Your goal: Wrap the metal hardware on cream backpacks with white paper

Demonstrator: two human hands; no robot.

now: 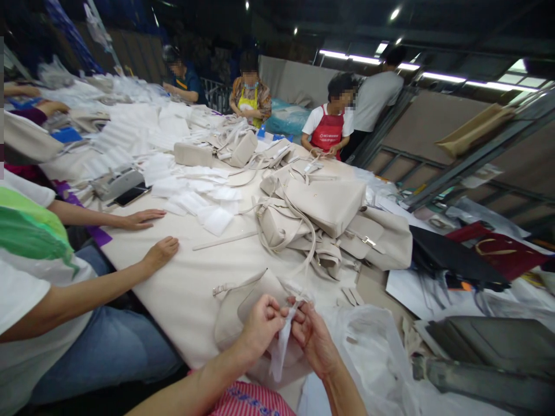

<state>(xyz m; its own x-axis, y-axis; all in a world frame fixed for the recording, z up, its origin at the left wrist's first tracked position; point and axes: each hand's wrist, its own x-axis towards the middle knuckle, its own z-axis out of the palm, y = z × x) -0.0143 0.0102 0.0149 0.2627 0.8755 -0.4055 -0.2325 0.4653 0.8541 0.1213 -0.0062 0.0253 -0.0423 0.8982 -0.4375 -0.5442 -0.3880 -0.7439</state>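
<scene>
Near the table's front edge lies a cream handbag [229, 320], partly hidden by my arms. Above it, my left hand [263, 323] pinches a strip of thin white wrapping [282, 346] that hangs down over the bag. My right hand [311, 329] is close beside the left one, its fingers closed on the upper part of the same wrapping, around the bag's strap [311, 254]. The strap runs up from my fingers toward the pile of bags.
A pile of cream handbags [325, 202] stands ahead. White foam sheets [195, 202] cover the table [173, 294] further back. A co-worker's hands [160, 254] rest at the left. A plastic bag [368, 346] and grey pieces [489, 346] lie right. Several people work beyond.
</scene>
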